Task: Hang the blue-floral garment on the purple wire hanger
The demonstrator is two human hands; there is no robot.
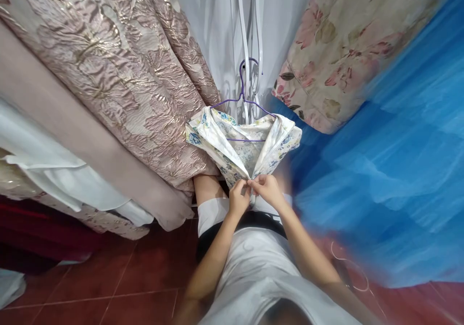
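Fingers [239, 186] of both hands are pinched at the front of a shirt [217, 144], its cloth gripped between the tips. Forearms are stretched out past a white top [261, 255]. Left hand [239, 199] and right hand [268, 189] are brought close together, side by side, at the foot of the V-neck, where the two front edges are made to meet. Whether a button is held there cannot be told; too small. Shirt hung before the legs, upright: pale ground, printed with blue flowers and some yellow; lower part mostly hidden by the hands.

Purple hanger [241, 95] set inside the shirt, shoulders draped over its arms; lower bar seen across the neck gap. Hook placed at white bars [242, 16]; exact contact not made out.

To the left, pink brocade [137, 88] is hung, its hem near the shirt's shoulder. To the right, blue cloth [380, 185], blurred in places, partly covered by a flowered drape [326, 59]. Red tiles [108, 286] are seen below. Behind the bars, white cloth [210, 21] is hung.
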